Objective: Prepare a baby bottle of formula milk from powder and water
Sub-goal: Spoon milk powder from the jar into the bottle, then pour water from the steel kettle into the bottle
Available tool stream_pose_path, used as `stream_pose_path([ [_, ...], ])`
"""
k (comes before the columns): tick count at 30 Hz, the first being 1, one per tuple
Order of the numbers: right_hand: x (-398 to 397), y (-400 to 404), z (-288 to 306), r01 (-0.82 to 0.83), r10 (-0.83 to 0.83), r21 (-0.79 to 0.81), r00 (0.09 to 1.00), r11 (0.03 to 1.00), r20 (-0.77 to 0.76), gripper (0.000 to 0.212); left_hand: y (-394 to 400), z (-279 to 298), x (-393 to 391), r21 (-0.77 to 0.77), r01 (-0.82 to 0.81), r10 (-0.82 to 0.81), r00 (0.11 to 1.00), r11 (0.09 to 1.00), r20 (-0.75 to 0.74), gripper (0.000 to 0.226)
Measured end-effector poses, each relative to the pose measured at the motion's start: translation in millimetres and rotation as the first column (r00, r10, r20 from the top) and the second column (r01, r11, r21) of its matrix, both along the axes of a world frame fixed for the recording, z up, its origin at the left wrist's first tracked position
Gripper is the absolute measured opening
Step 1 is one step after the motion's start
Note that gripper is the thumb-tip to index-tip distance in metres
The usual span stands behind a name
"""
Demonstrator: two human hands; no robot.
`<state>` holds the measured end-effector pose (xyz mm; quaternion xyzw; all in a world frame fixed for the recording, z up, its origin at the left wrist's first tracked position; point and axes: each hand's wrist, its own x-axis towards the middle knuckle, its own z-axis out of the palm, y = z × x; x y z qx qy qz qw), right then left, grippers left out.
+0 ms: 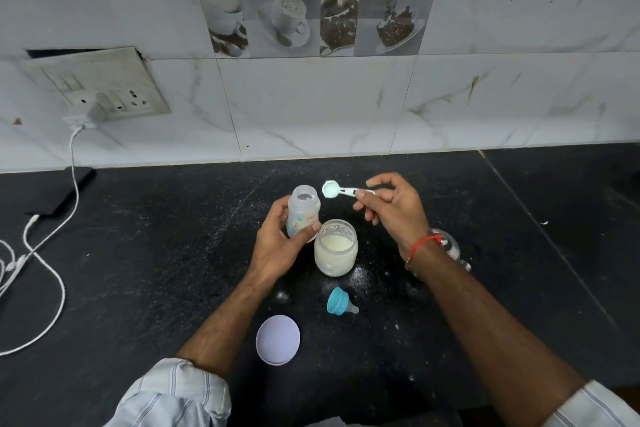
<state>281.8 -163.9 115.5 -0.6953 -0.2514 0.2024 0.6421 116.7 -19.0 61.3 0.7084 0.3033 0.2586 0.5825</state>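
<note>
One bottle (303,215), one jar (336,248), one scoop (341,190), one teat ring (341,302), one lid (278,340), all on or above the black counter (138,253) near its middle, well short of the tiled back edge.

Bottle: upright, long axis vertical, open mouth pointing up, clear plastic with small printed figures and red lettering on the side, gripped round its lower half by the left hand (277,246), thumb across the front. Touching or just beside the jar; cannot tell which.

Jar: upright, mouth open, clear, pale cream powder inside, powder smeared on the inner wall.

Scoop: white, long axis roughly level and running left to right, bowl at the left end and beside the bottle mouth, bowl face tilted toward the camera, whitish inside. Handle pinched between thumb and fingers of the right hand (391,208), closed on it. Red thread (424,242) on that wrist.

Teat ring: on its side near the front of the jar, blue ring to the left, clear teat pointing right.

Lid: round, pale, flat on the counter toward the front edge.

Scattered white specks of powder on the counter around the jar. Metal object (450,246) partly hidden behind the right wrist. White cable (59,274) looping along the left side.
</note>
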Motion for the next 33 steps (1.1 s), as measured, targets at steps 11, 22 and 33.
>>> stream_pose_path([
  [11, 9, 14, -58, 0.023, 0.138, -0.499, 0.949, 0.866, 0.284, 0.027, -10, -14, -62, -0.123, -0.174, 0.175, 0.985, 0.977, -0.005, 0.061],
  [22, 24, 3, -71, 0.063, 0.132, -0.478, 0.922, 0.876, 0.363, 0.037, -22, -20, -71, -0.083, -0.152, 0.151, 0.988, 0.985, -0.016, 0.063],
  [33, 45, -54, -50, 0.151, -0.101, -0.115, 0.929, 0.982, 0.355, 0.011, -59, 0, -46, -0.019, -0.072, 0.073, 0.996, 0.997, 0.044, 0.059],
])
